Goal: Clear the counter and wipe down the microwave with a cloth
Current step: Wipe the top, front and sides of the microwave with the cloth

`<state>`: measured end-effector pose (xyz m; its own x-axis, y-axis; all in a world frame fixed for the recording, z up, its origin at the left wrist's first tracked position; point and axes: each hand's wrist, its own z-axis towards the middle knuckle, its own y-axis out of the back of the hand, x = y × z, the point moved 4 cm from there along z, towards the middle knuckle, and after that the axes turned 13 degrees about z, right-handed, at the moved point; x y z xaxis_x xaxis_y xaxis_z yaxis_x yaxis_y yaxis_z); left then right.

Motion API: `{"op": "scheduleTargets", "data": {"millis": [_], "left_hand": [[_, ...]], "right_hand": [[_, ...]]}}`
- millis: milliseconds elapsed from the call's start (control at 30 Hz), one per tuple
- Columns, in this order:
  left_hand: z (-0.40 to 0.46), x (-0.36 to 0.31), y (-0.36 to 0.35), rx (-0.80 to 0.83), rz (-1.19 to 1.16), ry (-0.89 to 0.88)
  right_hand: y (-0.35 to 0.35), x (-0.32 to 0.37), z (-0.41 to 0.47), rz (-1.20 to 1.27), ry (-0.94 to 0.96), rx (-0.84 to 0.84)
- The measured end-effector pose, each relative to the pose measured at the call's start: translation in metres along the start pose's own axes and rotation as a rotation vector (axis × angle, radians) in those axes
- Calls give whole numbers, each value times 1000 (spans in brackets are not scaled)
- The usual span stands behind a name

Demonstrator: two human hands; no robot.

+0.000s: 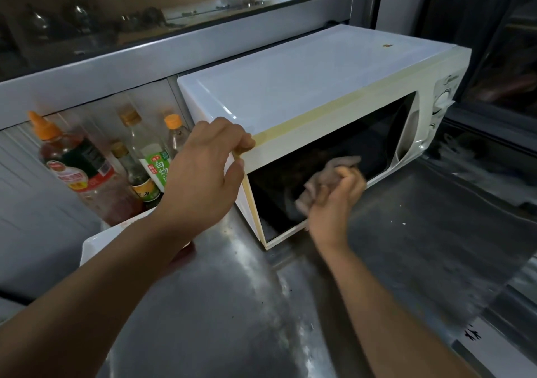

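The microwave stood at 1 o'clock on the steel counter, and wiping was under way: the right hand, fingers curled, pressed a bunched cloth against the dark door glass at 3 o'clock. The left hand gripped the upper left front corner of the cabinet, fingers hooked over its edge. Judged from this view, the counter looked largely cleared, with bottles and a white tray remaining at 9 o'clock; the top and control panel probably still required wiping.
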<state>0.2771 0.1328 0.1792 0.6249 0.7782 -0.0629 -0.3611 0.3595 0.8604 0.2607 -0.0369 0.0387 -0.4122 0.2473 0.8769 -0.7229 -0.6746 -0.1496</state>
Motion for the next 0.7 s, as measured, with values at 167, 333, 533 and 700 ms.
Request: {"op": "scheduleTargets", "data": {"millis": [167,333,533,700], "left_hand": [[-1,1,-3,-34,16,-15],[-3,-3,-5,-54,15,8],[-5,-3,-4,-59,11,18],[-6,-4,-7,-73,1,31]], "right_hand": [[3,-23,9,40,-145,-56],[-39,6,-77,19,22,57],[-8,-11,-29,85,-50,25],[13,-31,0,14,-232,-91]]}}
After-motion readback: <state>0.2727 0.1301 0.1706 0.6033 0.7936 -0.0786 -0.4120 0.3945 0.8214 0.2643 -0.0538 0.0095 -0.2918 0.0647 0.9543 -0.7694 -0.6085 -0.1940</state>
